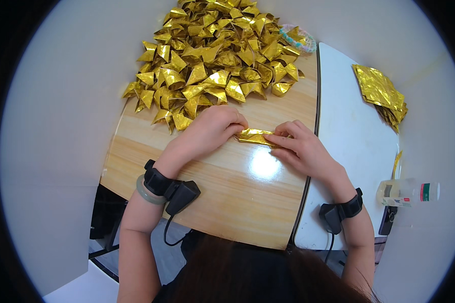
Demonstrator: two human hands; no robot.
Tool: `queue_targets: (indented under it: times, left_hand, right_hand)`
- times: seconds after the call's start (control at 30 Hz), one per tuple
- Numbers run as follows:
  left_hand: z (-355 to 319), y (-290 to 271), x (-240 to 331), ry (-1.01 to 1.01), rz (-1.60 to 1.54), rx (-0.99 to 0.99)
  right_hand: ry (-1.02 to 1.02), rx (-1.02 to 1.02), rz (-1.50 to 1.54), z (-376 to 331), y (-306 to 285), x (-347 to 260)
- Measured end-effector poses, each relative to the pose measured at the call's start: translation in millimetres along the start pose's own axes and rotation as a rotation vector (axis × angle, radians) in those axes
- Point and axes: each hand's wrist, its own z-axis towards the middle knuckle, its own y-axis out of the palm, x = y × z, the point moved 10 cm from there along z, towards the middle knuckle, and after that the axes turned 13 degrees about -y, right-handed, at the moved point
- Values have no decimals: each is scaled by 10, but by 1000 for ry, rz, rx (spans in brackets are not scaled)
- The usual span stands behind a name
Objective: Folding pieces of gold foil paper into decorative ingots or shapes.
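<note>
A narrow folded strip of gold foil paper is held just above or on the wooden table. My left hand pinches its left end between closed fingertips. At the other end, my right hand grips the strip with thumb and fingers, covering that end. Beyond my hands rises a large heap of folded gold paper ingots, and its nearest pieces lie close to my left hand.
A white table adjoins on the right, bearing a stack of flat gold foil sheets. A clear plastic bottle lies near its right edge, beside a dark object. A pastel woven basket sits behind the heap's right side. Pale walls stand around.
</note>
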Motion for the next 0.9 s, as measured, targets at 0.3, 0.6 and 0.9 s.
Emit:
queue_targets:
  times: [0.3,0.6,0.9]
  left_hand:
    - [-53,7,187,80,43,-18]
    - [-26,39,176,106,-26,-34]
    - [-114,129,280,133,111,-105]
  right_hand:
    - [49,-30,21,2,-6,-16]
    - [60,-13,67,-19,-18,20]
    - [-27,-138,-121,-47,-18,-58]
